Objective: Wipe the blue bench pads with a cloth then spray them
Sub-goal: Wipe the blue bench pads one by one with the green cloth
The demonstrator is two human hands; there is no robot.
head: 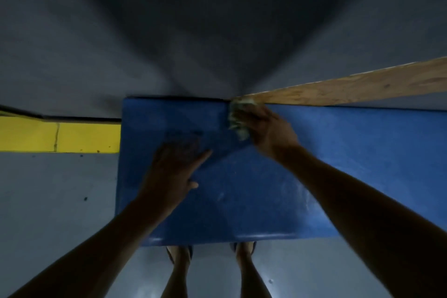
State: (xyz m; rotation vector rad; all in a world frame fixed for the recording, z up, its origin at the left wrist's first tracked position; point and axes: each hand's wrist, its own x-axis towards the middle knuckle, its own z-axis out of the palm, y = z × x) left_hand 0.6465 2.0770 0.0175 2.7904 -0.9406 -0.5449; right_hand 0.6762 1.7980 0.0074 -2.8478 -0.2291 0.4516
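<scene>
We see the right hand (268, 130) pinching a blurred cloth (238, 120) at frame centre on the blue bench pad (338, 164), whose right end is cut off; the left hand (174, 169) lies spread flat.

Single head view, looking steeply down (wide-angle), close above blue bench pad (242, 189)

The blue pad (350, 164) lies bare toward its right end. A wooden board (350, 87) borders its far edge on the right, and a grey wall (96, 43), seemingly, closes the far side.
</scene>
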